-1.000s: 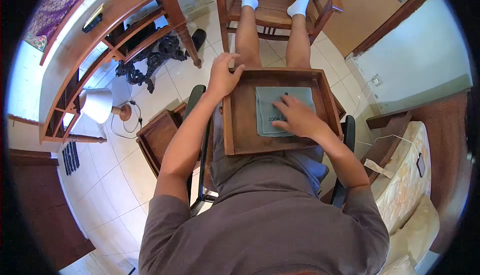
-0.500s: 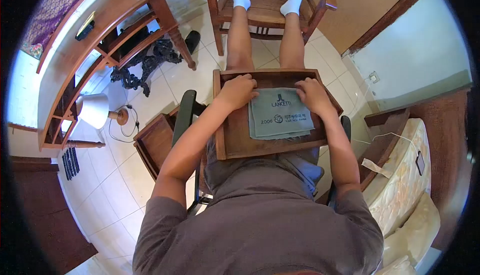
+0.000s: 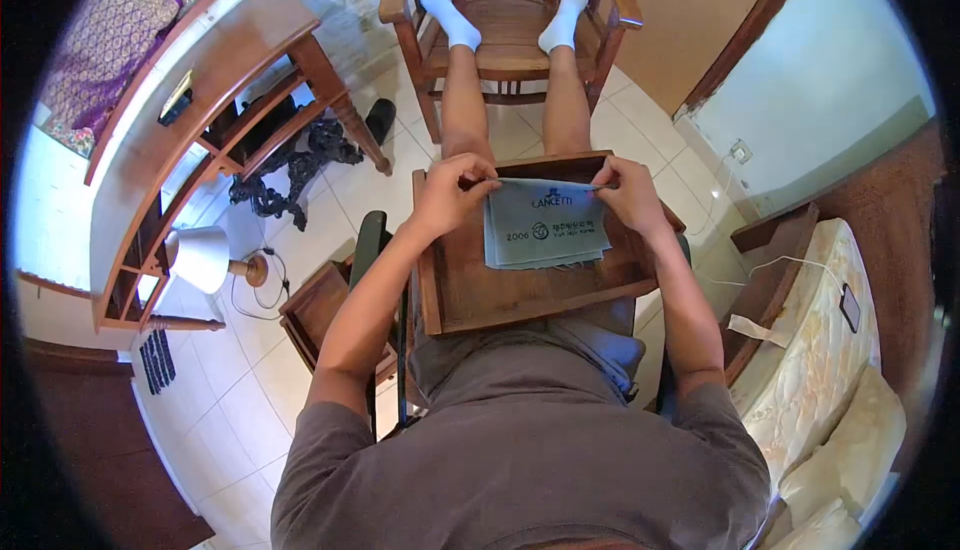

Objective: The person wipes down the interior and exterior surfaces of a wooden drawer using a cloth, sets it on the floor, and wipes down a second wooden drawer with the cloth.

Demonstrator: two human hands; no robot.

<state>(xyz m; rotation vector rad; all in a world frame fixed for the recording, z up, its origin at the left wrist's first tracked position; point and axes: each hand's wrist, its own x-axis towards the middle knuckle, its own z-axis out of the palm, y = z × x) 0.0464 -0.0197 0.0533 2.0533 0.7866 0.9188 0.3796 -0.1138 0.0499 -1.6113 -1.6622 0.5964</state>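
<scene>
A grey-green folded cloth (image 3: 545, 235) printed with "LANCETTI" and "2006" is in a shallow wooden drawer (image 3: 480, 312) that rests across my lap. My left hand (image 3: 455, 193) pinches the cloth's far left corner between thumb and fingers. At the far right corner, my right hand (image 3: 628, 195) grips the cloth the same way. The far edge is held up and taut between both hands, while the near, frayed edge hangs lower, over the drawer's bottom. Whether that near edge touches the wood I cannot tell.
Beyond the drawer, my socked feet rest on a wooden armchair (image 3: 505, 35). On the left are a wooden desk (image 3: 255, 40), a lamp (image 3: 205, 258) and another wooden drawer (image 3: 318, 308) on the floor. A mattress (image 3: 800, 350) with a phone (image 3: 849, 307) lies to the right.
Both hands have gone from lying at the cloth's far corners to pinching them. The cloth's far edge has been raised and pulled straight. The camera view has shifted slightly.
</scene>
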